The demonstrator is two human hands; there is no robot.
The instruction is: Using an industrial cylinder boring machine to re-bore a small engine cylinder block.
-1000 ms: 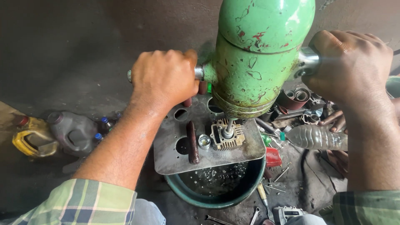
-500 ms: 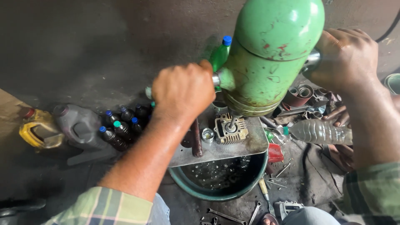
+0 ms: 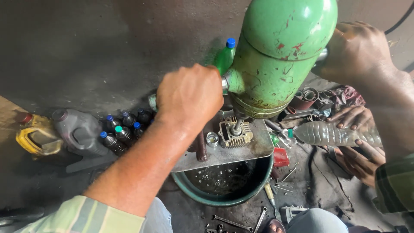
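Grimy floor [image 3: 86, 51], yellow jug [image 3: 36, 136], blue-capped bottles [image 3: 123, 129], both hands' fingers [image 3: 189, 92] clamped on green drill's handles [image 3: 280, 56].

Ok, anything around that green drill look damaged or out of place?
The green drill has chipped paint and rust along its lower rim. The metal plate under it lies tilted across the basin, overhanging its edge. Spanners and bits are scattered on the floor.

Dark, stained floor [image 3: 108, 51]. On it: green basin [image 3: 224, 196] under a metal plate [image 3: 241, 151], yellow can [image 3: 36, 136], grey jug [image 3: 79, 131], small bottles [image 3: 123, 129] (blue and green caps), clear bottle [image 3: 336, 133], wrenches [image 3: 233, 222] in front.
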